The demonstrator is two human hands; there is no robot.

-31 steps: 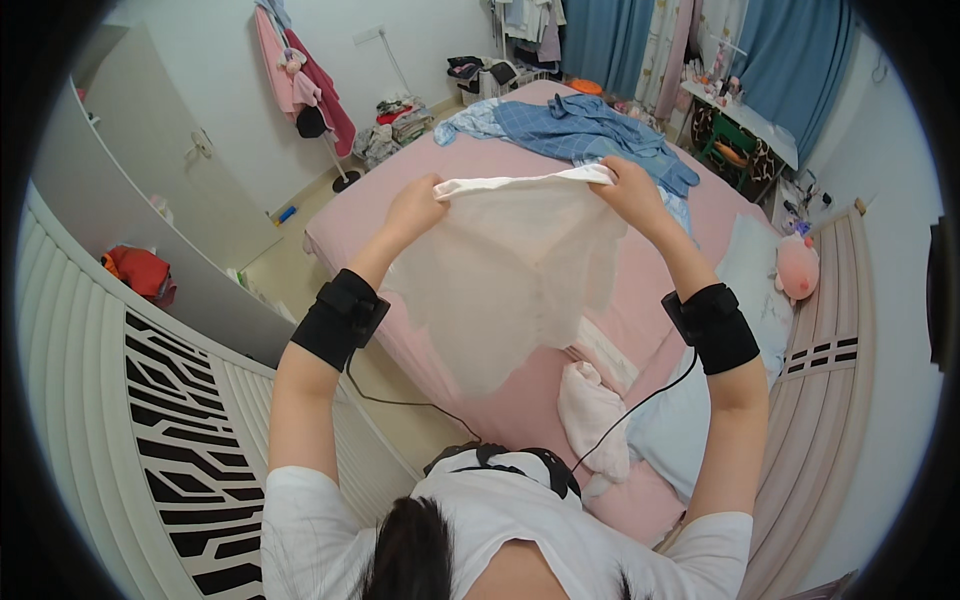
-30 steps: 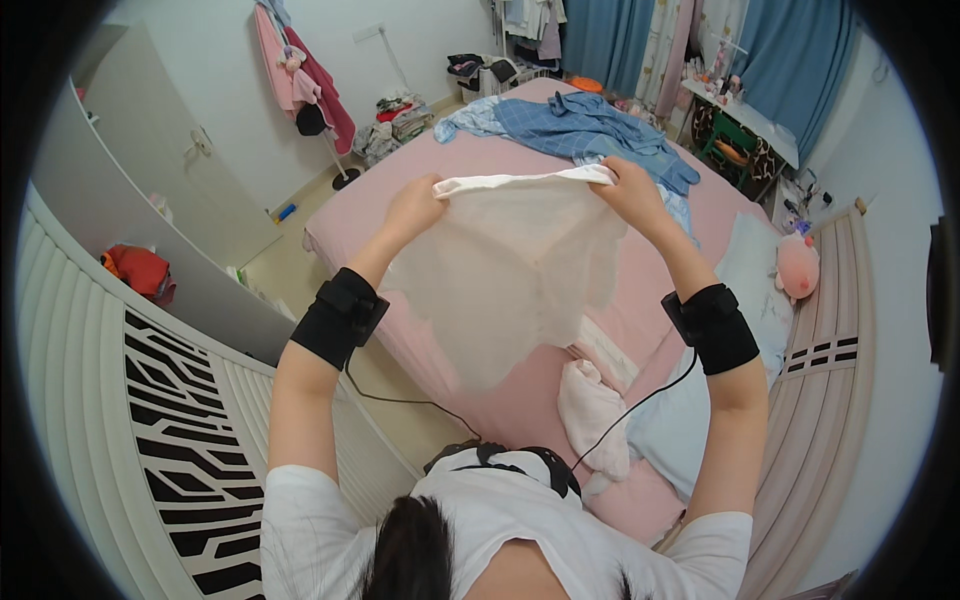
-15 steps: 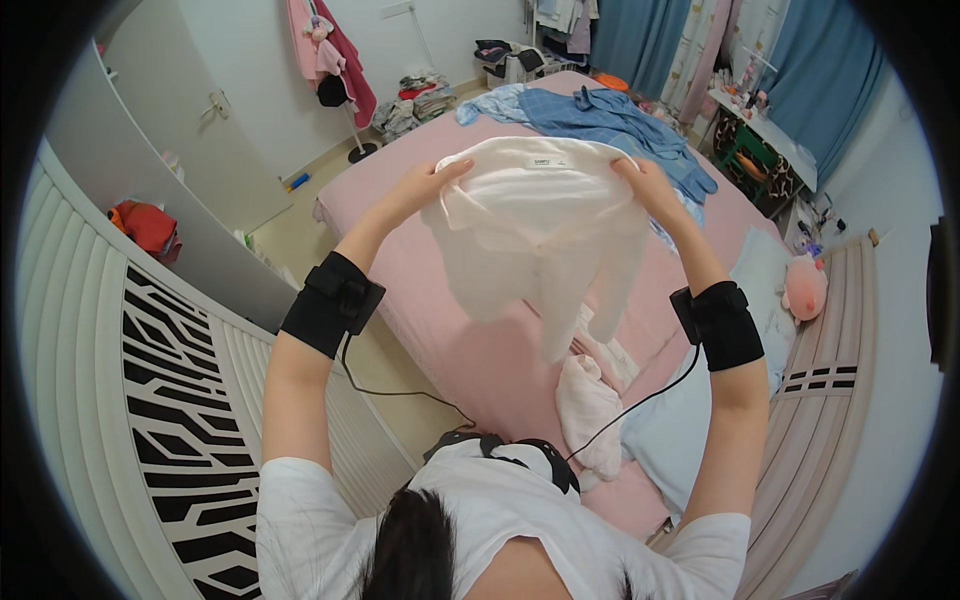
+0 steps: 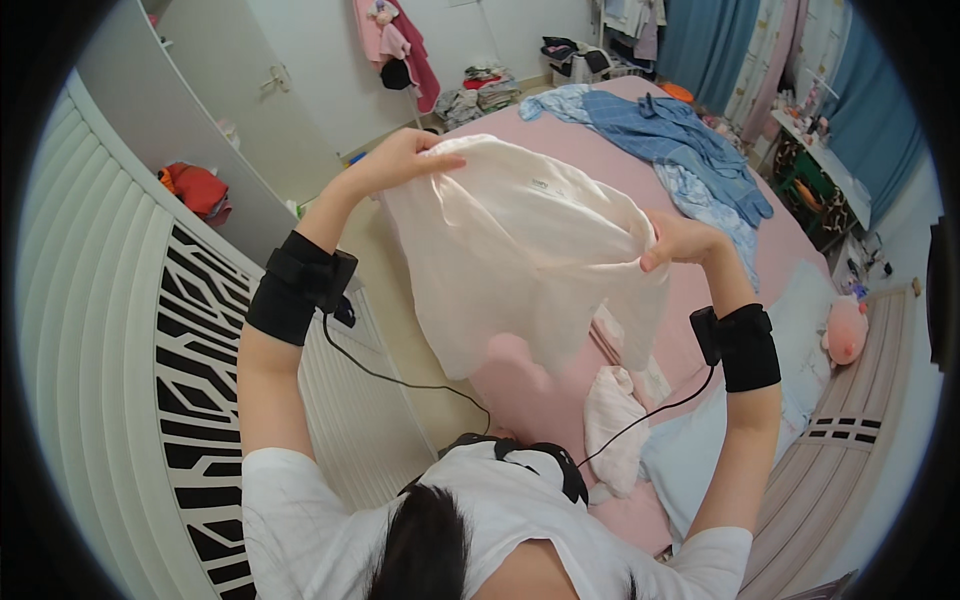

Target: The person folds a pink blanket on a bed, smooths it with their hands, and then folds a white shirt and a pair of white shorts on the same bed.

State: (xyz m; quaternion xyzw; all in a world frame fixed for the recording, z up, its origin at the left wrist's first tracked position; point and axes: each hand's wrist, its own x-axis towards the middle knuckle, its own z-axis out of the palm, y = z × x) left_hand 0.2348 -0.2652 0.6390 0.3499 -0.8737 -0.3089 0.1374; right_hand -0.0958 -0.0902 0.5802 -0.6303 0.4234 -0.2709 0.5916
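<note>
A thin white garment with a small label inside its upper edge hangs stretched between my hands over the bed. My left hand pinches its upper left corner, with the thumb on the near side. On the other side my right hand grips the upper right edge, lower than the left hand. The cloth drapes down toward me, and its lower part is loose. Black bands with small boxes and cables wrap both forearms. Beneath the garment, a folded pale pink cloth lies on the bed near my body.
The pink-sheeted bed carries blue bedding at its far side and light blue pillows at right. A pink plush toy sits by the headboard. White slatted panels stand left; folded clothes are piled by the far wall.
The garment has tilted and swung left, its left side now higher. My left hand has moved slightly left and up relative to my right, which has dropped. The view has shifted too.
</note>
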